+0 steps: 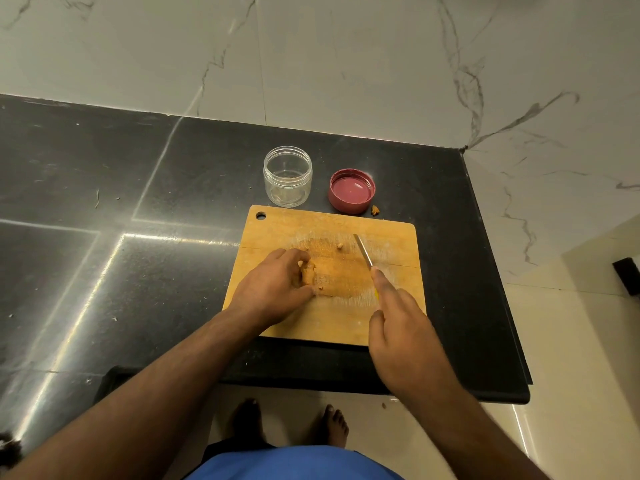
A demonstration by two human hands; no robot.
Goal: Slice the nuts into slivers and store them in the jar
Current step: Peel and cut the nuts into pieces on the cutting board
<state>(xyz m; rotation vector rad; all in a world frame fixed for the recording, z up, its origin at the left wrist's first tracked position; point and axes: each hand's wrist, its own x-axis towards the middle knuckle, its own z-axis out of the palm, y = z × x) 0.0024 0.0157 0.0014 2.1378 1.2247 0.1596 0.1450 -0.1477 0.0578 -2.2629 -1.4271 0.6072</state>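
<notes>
**Nut pile under left hand, knife in right hand, on the wooden board**

Around: a black countertop (pixel 138 202) with a white marble wall behind. A wooden cutting board (pixel 277 226) lies near the counter's front edge, its hanging hole at the far-left corner. Just behind the board stands a clear plastic jar (pixel 287 176), open and upright, with only a few dark crumbs at the bottom. To the right of the jar, apart from it, the red lid (pixel 352 191) lies with its inside facing up. One stray nut piece (pixel 375 210) sits on the counter just beside the lid, off the board. Another small piece (pixel 341 245) lies alone on the board, between the hands & further back.

Left hand (pixel 277 285): fingers are curled down over a heap of chopped nuts (pixel 310 273) at the board's middle; fingertips touch the heap and cup it. The hand covers part of the heap, so how much lies under it can't be told.

Right hand (pixel 401 323): it grips the knife (pixel 363 252), index finger stretched along the back of the blade, other fingers wrapped round the yellow handle, which is mostly hidden.

Knife's long axis runs from the hand away toward far-left; the tip points to the board's back edge, approx. toward the lid. Whether the blade touches the board is unclear.
</notes>
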